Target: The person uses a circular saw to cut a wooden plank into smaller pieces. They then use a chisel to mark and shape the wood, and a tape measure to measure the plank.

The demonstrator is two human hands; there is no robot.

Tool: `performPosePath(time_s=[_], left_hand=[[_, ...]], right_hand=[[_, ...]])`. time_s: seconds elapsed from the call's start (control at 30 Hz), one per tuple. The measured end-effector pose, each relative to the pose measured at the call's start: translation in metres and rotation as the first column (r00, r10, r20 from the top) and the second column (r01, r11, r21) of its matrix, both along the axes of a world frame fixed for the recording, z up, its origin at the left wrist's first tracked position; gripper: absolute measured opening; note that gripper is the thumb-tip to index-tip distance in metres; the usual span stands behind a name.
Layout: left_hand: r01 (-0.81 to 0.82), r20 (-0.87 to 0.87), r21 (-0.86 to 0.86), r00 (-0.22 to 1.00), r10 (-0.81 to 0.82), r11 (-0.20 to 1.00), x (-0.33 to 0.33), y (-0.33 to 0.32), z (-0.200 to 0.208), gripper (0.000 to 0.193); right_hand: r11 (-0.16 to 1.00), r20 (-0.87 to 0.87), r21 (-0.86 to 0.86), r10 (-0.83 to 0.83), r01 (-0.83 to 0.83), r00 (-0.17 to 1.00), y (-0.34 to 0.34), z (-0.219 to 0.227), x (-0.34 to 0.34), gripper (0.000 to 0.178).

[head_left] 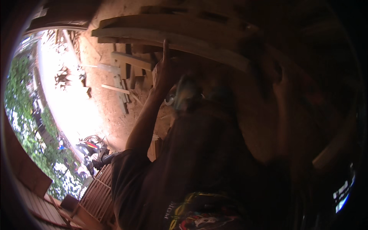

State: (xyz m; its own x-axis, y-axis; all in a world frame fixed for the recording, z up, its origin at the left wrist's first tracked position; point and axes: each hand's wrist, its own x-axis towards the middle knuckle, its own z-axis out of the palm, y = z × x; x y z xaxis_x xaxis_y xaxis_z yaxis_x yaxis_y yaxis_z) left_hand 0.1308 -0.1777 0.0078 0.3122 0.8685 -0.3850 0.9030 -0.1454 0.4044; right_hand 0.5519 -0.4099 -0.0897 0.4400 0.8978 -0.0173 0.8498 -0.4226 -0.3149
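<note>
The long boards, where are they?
In the head view, the long boards stretch across the top, starting left of centre, just beyond the left hand and above some shorter wood pieces.

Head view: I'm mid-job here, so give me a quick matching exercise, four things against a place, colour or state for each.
1. Left hand
2. Long plank
3. Foliage
4. Shirt

A. Green, near the left rim
B. Dark, with a colourful print
C. With one finger extended
D. Running across the upper part of the picture

Pairs: 1-C; 2-D; 3-A; 4-B
</note>
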Motion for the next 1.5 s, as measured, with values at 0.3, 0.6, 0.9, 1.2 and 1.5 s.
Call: performPosePath(time_s=[0.3, 0.6, 0.9, 1.2, 1.5], left_hand=[[0.238, 0.138, -0.284, 0.969, -0.206, 0.929, 0.096, -0.071, 0.011, 0.114], [0.311, 0.125, -0.180, 0.948, -0.292, 0.933, 0.066, -0.071, 0.029, 0.101], [0.026, 0.468, 0.010, 0.883, -0.028, 1.000, 0.001, -0.056, -0.005, 0.056], [-0.017, 0.586, 0.004, 0.810, 0.012, 1.000, -0.021, -0.008, -0.013, 0.037], [-0.016, 0.541, 0.122, 0.840, -0.053, 0.992, -0.038, 0.070, 0.003, 0.031]], right_hand=[[0.998, 0.106, -0.001, -0.064, 0.065, 0.992, 0.011, 0.033, -0.012, 0.047], [0.883, -0.372, 0.286, -0.256, 0.372, 0.892, -0.008, 0.011, -0.004, 0.036], [0.971, -0.998, -0.032, -0.042, 0.238, 0.036, 0.038, 0.108, -0.160, 0.036], [0.919, -0.961, -0.276, -0.254, 0.282, -0.113, 0.108, 0.120, -0.229, 0.043], [0.846, -0.922, -0.353, -0.242, 0.401, -0.302, 0.123, 0.114, -0.239, 0.049]])
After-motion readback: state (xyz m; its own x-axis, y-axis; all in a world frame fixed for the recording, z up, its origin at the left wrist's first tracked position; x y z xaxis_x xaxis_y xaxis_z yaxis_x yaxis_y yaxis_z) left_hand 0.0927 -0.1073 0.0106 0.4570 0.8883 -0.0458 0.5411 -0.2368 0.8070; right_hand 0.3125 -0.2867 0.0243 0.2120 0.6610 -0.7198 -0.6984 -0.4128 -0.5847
